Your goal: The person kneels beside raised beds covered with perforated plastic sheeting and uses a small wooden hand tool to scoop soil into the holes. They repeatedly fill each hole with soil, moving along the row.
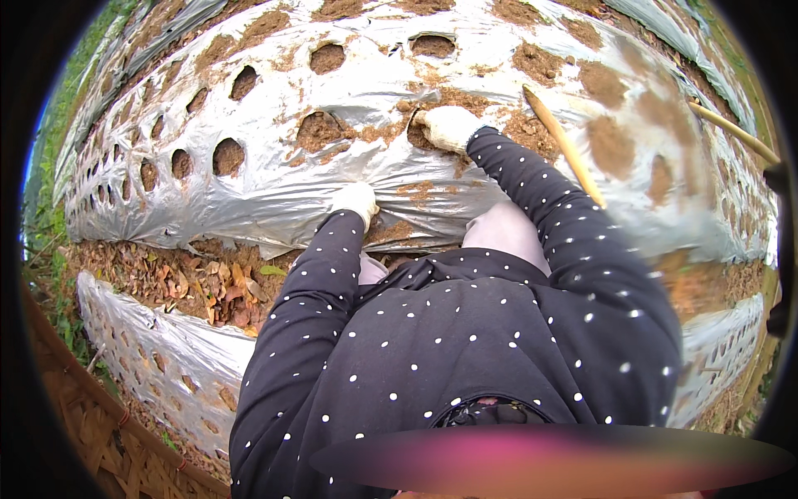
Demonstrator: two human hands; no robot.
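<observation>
Silver plastic mulch film (268,181) with cut holes covers a soil bed in front of me. My right hand (446,128), in a pale work glove, reaches with its fingers into one soil-filled hole; what the fingertips hold is hidden. Lower and to the left, my left hand (355,203), also gloved, presses at the creased film near the bed's lower edge, its fingers mostly hidden. A pointed wooden stick (564,146) lies on the film to the right of my right hand. Loose soil (461,100) is scattered around the holes.
Dry leaves (230,287) litter the furrow at my side. Another film-covered bed (168,349) lies behind it. The rim of a woven bamboo hat (118,418) crosses the lower left. A second stick (735,132) shows at the far right. More holes (327,58) line the bed.
</observation>
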